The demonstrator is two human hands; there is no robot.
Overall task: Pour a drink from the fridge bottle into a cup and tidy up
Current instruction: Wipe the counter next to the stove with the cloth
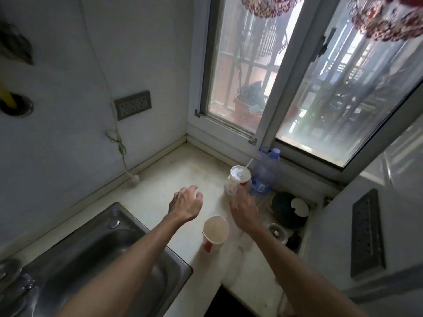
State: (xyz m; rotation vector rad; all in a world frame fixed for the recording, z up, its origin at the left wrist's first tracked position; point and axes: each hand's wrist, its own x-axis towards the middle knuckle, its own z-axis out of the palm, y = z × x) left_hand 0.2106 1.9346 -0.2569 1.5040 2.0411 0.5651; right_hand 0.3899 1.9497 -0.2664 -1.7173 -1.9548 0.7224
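Observation:
An open paper cup, white with red print, stands on the pale counter between my forearms. Behind it, near the window sill, a lidded cup with a straw stands beside a clear plastic bottle with a blue cap and blue label. My left hand hovers over the counter left of the cups, fingers loosely spread, holding nothing. My right hand reaches toward the lidded cup and the bottle, fingers apart; its fingertips are close to the cup's base, and I cannot tell whether they touch.
A steel sink lies at the lower left. Right of the bottle a dark pot with a white lid and a small round metal piece sit in a recess. A sliding window rises behind; a wall socket and hanging cord are at the left.

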